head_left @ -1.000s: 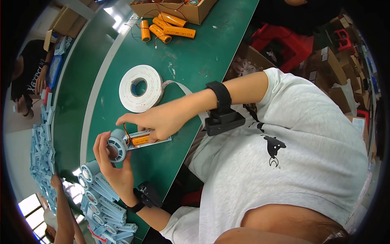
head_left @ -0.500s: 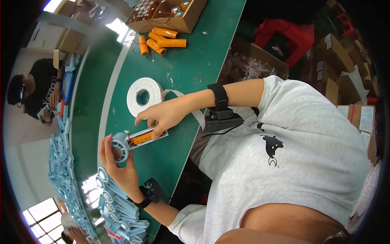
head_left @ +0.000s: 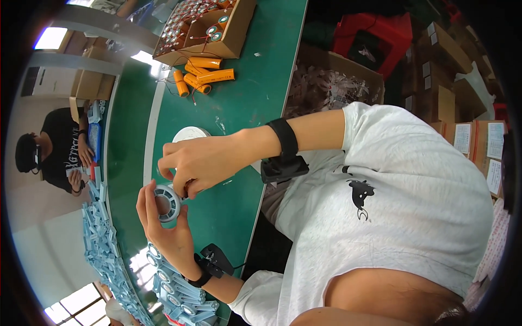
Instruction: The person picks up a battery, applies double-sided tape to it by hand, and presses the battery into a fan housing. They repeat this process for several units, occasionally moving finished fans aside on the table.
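Observation:
My left hand (head_left: 173, 239) is closed around the round head of a light-blue handheld-fan housing (head_left: 174, 203), thumb on one side and fingers on the other. Bent over the base of that ring is my right hand (head_left: 206, 157), its fingers drawn together on something small that I cannot make out. The right hand hides the fan's handle and the orange battery seen in it earlier. Partly behind the right hand lies a white tape roll (head_left: 190, 132) on the green table (head_left: 244, 98).
Loose orange batteries (head_left: 216, 75) with wires lie beside a cardboard box (head_left: 228, 48) holding many more. Light-blue fan housings (head_left: 176, 290) are piled near my left forearm, others (head_left: 103, 239) across the table. A co-worker (head_left: 60, 141) sits opposite. A scrap-filled carton (head_left: 337, 87) stands beside the table.
My right hand has moved from the handle with the battery toward the ring and now bends over its base. The left hand still holds the housing, with the ring turned slightly. The view has shifted.

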`<state>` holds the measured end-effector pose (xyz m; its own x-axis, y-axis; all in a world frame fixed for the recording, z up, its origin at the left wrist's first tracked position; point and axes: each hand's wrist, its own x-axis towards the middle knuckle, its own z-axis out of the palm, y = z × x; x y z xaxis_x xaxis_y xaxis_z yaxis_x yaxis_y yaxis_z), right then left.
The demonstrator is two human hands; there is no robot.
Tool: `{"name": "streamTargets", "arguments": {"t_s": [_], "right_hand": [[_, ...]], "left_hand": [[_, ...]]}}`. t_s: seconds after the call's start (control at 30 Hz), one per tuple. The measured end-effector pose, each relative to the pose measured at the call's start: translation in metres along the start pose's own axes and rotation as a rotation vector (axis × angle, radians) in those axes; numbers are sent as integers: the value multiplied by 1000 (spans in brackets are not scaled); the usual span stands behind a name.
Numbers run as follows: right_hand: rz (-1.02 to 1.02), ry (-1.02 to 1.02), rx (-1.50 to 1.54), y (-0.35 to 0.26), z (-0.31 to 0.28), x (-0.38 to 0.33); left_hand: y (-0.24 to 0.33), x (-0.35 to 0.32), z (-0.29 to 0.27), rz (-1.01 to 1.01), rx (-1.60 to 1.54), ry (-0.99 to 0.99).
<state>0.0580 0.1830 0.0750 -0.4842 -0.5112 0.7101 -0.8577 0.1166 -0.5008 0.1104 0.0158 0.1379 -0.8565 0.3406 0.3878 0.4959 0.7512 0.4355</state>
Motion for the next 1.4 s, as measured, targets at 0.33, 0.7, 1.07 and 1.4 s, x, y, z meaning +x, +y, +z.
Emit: {"name": "streamTargets", "arguments": {"t_s": [0.33, 0.7, 1.07, 1.4], "right_hand": [[-94, -297, -13, 5, -22, -1], [-120, 112, -61, 13, -5, -16], [-55, 454, -89, 28, -18, -11], [753, 95, -693, 38, -88, -25]], "left_hand": [[5, 8, 0, -24, -48, -155], [1, 19, 11, -9, -85, -139], [-21, 35, -3, -16, -135, -129], [-337, 119, -66, -394, 179, 299]]}}
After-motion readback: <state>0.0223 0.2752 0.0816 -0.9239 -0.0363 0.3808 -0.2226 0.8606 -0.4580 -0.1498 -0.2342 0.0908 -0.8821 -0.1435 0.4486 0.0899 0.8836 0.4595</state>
